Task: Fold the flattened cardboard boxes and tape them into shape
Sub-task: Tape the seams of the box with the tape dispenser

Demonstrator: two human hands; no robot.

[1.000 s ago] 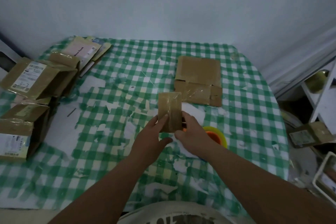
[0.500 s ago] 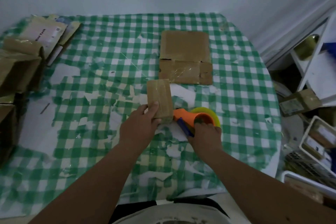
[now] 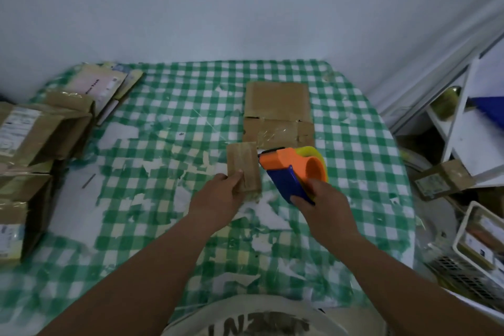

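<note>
our right hand (image 3: 320,199) has picked up the tape dispenser (image 3: 293,168), clamped on its blue handle, nose now touching the small box's (image 3: 243,166) right edge. left hand (image 3: 218,198) pinches the box near-upright over the checked tablecloth (image 3: 163,144). taping looks next; flattened box (image 3: 278,114) waits behind.

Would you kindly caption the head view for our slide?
Left hand steadies a small folded box while right hand brings the tape dispenser alongside.
</note>
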